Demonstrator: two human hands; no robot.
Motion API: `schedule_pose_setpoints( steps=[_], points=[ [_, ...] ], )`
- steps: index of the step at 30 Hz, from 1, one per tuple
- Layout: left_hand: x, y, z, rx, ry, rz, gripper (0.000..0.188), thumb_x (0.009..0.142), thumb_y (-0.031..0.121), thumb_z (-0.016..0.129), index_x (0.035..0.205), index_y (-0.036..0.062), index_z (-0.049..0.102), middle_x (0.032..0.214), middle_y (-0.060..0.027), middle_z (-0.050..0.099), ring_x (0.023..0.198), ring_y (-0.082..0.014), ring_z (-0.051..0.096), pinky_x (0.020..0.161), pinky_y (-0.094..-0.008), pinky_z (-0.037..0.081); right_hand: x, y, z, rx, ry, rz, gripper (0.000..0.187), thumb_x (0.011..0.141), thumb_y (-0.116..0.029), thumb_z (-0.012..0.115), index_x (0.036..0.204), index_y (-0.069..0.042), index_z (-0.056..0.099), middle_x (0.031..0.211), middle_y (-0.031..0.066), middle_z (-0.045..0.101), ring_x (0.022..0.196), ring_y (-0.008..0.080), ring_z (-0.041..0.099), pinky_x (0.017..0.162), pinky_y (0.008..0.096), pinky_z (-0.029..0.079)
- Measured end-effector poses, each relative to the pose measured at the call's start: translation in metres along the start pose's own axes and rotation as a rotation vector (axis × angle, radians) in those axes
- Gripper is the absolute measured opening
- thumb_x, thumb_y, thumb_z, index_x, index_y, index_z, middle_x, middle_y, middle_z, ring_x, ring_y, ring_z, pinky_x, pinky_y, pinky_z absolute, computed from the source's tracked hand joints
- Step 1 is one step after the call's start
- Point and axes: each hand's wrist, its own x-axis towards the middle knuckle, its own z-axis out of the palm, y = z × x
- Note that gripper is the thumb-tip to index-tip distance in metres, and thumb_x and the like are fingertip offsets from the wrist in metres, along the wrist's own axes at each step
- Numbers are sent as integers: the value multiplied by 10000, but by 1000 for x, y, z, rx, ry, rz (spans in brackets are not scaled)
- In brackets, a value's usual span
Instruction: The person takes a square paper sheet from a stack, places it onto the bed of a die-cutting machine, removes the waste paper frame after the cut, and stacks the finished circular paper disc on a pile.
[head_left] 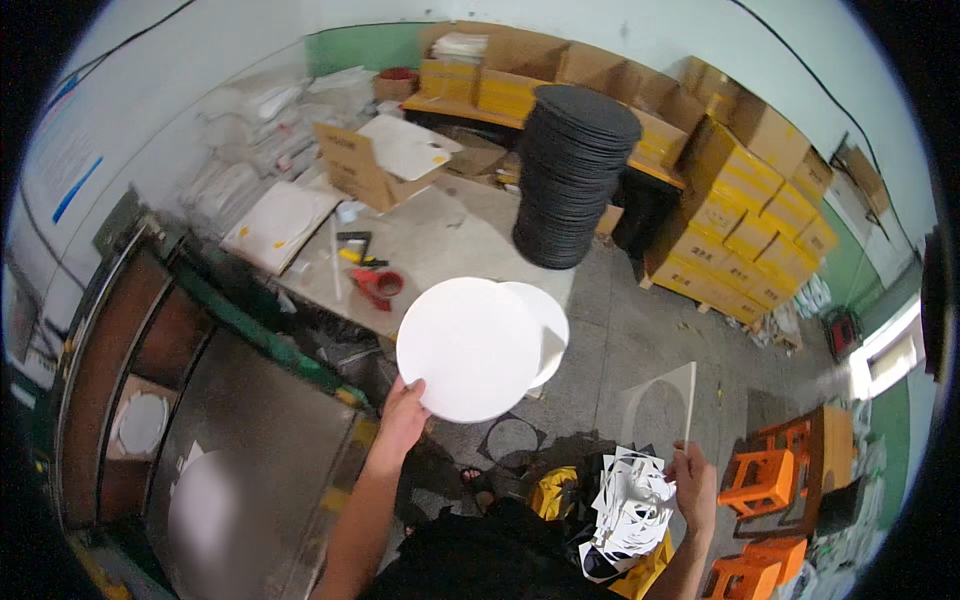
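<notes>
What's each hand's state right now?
Left hand: closed, fingers gripping a round white disc at its lower-left edge.
Right hand: closed, holding a thin pale cut-out sheet.

White glare at right-hand opening (pixel 892 352), bent edges, black corners

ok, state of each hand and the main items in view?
Left hand: closed on front white disc
Front white disc: held, partly covering rear white disc
Right hand: closed on white cut-out sheet
White cut-out sheet: held, blurred
White offcuts: heaped loosely
Black discs: stacked in a tall column
Red tape dispenser: lying on table
Taped cartons: stacked
Orange stools: upright
</notes>
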Motion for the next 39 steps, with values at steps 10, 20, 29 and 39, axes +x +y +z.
schedule_pose_setpoints(
  steps=[10,20,29,39],
  points=[
    [127,-113,53,121,237,-211,441,991,109,474,1410,114,335,1399,-127,442,1245,-298,490,1033,-487,425,4,308,74,-758,186,495,645,836,-214,630,1394,-19,371,1222,217,553,1077,388,567,866,476,487],
    [126,-97,37,114,303,-252,410,933,187,574,1292,30,453,1209,-143,589,1112,-296,588,952,-453,489,2,419,297,451,-499,1348,363,884,-436,615,1067,-124,604,812,84,596,832,257,621,663,450,524],
    [-171,-29,-120,851,764,-28,399,955,273,553,1270,29,534,1178,-128,631,1078,-224,605,903,-356,473,147,275,390,137,-1325,772,261,963,-226,523,1100,-13,589,1041,161,648,947,244,644,563,310,516],
    [-748,-55,-92,587,2617,1041,184,928,2,468,1049,32,603,913,-78,644,817,-177,598,764,-318,486,21,50,455,-360,-1360,-93,288,954,-245,565,1112,-5,586,994,149,656,874,232,655,632,317,542]
  ],
)
